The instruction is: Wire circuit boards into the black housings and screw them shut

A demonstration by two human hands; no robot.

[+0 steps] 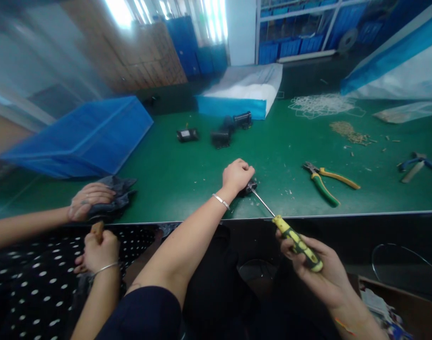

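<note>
My left hand (pixel 237 174) is closed over a small black part (pixel 250 186) on the green tabletop, near its front edge. Most of that part is hidden under the fingers. In my right hand (pixel 318 264) is a screwdriver (pixel 297 243) with a yellow and dark handle, held below the table's edge. Its shaft slants up and left, and the tip meets the black part beside my left hand. Beyond lie several black cylindrical parts, among them one with a white label (pixel 187 135) and another (pixel 221 138). Pliers (pixel 324 182) with green and yellow handles rest to the right.
A blue bin (pixel 91 132) stands at the left. Further back are a white and blue bag (pixel 242 87), white wire-like loops (pixel 320 105) and small tan pieces (pixel 348 132). Blue-handled pliers (pixel 423 163) lie far right. At left, a co-worker's hands hold a dark cloth (pixel 113 196) and a brown block (pixel 97 230).
</note>
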